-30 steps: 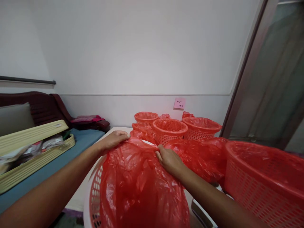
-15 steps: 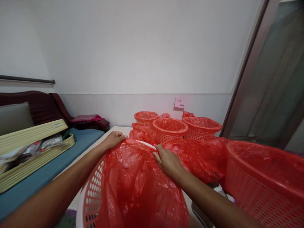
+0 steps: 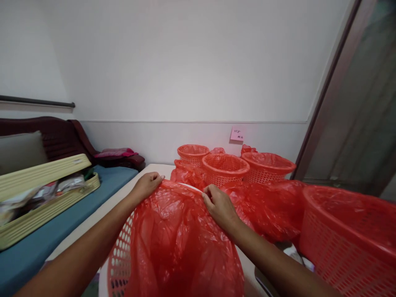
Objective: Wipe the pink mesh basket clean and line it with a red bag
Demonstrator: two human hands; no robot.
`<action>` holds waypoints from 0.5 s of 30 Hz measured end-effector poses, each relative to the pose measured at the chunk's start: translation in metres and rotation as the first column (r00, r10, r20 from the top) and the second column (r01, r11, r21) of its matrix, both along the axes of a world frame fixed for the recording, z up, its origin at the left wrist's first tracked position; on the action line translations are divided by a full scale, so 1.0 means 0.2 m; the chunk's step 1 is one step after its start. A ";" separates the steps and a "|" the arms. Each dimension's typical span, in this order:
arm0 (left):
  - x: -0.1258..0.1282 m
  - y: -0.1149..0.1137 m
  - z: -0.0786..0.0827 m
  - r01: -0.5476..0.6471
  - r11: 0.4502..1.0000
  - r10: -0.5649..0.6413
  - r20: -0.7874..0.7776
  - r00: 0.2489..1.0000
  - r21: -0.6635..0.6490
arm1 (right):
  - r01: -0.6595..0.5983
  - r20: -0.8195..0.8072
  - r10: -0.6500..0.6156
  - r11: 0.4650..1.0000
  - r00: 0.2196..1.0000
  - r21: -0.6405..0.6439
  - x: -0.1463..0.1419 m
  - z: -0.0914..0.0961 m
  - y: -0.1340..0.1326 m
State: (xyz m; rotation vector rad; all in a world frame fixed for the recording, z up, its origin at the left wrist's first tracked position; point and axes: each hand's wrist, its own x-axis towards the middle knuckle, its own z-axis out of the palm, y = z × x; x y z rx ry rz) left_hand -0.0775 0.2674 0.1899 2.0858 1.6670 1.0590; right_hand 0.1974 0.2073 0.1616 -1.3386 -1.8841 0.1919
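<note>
A thin red plastic bag (image 3: 182, 239) hangs inside and across a white perforated basket (image 3: 120, 260) right in front of me. My left hand (image 3: 147, 185) pinches the bag's edge at the far left of the basket's rim. To its right, my right hand (image 3: 219, 205) is closed on the same edge, thumb and fingers pressed together. Between the two hands a strip of the white rim shows beneath the plastic. The bag covers most of the basket; only its left wall stays visible.
Several red-lined baskets stand beyond, including a middle basket (image 3: 225, 178) and a large one (image 3: 349, 243) at right. Crumpled red bags (image 3: 266, 206) lie between them. At left, an open cream case (image 3: 46, 198) rests on a blue mattress (image 3: 77, 210). A pink note (image 3: 236, 134) sticks to the wall.
My view has shifted slightly left, so the scene sits a little further right. Both hands stay at the bag's edge; the right hand's fingers have curled up a little over it.
</note>
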 end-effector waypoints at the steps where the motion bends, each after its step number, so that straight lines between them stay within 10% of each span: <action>1: 0.00 0.00 0.00 -0.011 1.000 0.011 -0.016 1.000 0.020 | -0.003 -0.001 0.003 1.000 1.000 0.011 0.00 0.00 0.01; 15: 0.03 -0.02 0.02 -0.072 0.995 0.075 -0.047 0.996 0.067 | 0.074 -0.069 -0.075 0.997 0.995 -0.017 0.00 -0.02 0.04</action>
